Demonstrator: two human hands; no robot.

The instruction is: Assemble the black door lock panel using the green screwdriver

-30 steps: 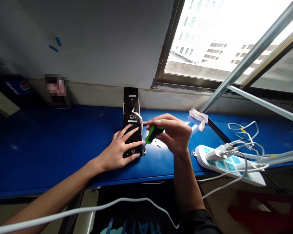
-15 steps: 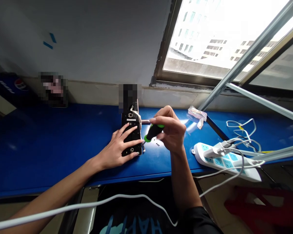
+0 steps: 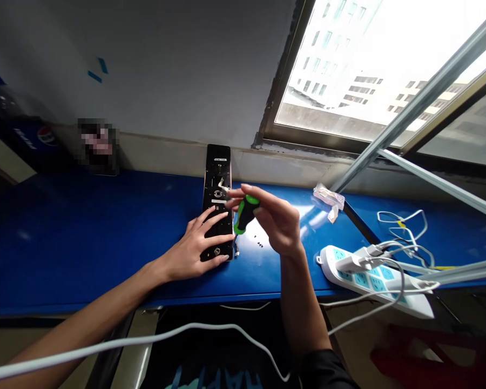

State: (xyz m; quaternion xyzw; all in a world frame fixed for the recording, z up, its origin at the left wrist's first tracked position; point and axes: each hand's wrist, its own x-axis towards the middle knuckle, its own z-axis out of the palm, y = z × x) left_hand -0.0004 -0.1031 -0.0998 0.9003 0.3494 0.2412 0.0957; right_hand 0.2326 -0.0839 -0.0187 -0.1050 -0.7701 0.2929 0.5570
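A long black panel-like device [image 3: 213, 173] lies on the blue table, its far end by the wall. On its face are a white label, a white cable and round metal fittings. My left hand [image 3: 192, 243] rests flat on its near half, fingers spread. My right hand [image 3: 281, 219] grips a green-and-black screwdriver [image 3: 247, 212], fingers around the handle's upper part. The screwdriver leans with its shaft pointing down at the device's right edge; where the tip sits is hard to make out. Several tiny dark screws [image 3: 260, 245] lie on the table just right of the device.
A white power strip [image 3: 364, 275] with plugs and cables sits at the right, near metal frame bars [image 3: 409, 102]. Beyond my right hand lies a crumpled pack [image 3: 328, 199]. A bottle [image 3: 32, 135] stands far left. A white cable [image 3: 146, 341] crosses in front of me.
My right hand has shifted slightly left and loosened its fingers, now extended over the device; the screwdriver stands more upright. My left hand stays on the device. The view has shifted a little.
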